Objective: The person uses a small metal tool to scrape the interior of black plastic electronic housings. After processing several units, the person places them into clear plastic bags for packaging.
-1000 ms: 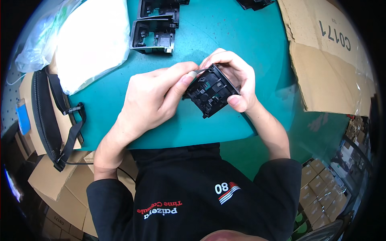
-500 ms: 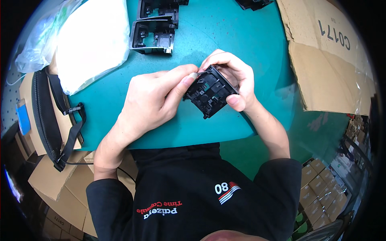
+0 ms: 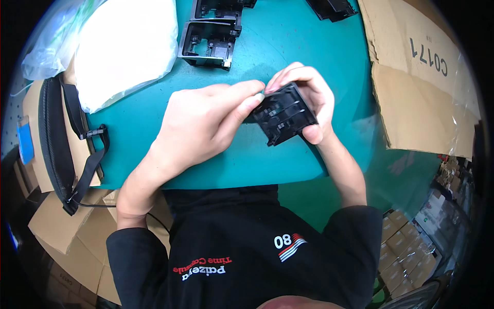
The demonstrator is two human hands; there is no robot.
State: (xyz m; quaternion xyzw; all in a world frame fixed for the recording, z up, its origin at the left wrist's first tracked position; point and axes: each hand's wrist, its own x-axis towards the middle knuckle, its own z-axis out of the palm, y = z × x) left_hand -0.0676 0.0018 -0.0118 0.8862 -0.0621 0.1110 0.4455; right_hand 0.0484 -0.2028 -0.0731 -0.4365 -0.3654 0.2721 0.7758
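A black plastic housing (image 3: 286, 114) with ribs and cut-outs is held tilted above the green table. My right hand (image 3: 318, 95) grips it from the far right side, thumb at its lower right edge and fingers behind the upper edge. My left hand (image 3: 206, 116) is closed in a pinch, its thumb and forefinger tips at the housing's upper left corner. Whatever lies between those fingertips, if anything, is too small or hidden to name. Beyond my hands stands an open black plastic frame (image 3: 208, 46) of similar make.
Another black frame (image 3: 218, 9) sits behind the first, and a dark plastic part (image 3: 333, 7) lies at the far edge. A white plastic bag (image 3: 126, 51) covers the far left. At right leans a cardboard box (image 3: 422, 87); a black strap (image 3: 95, 134) hangs at left.
Both hands and the housing have shifted slightly right in the picture, and the housing is turned a little. The whole scene has shifted slightly too. My grip looks the same.
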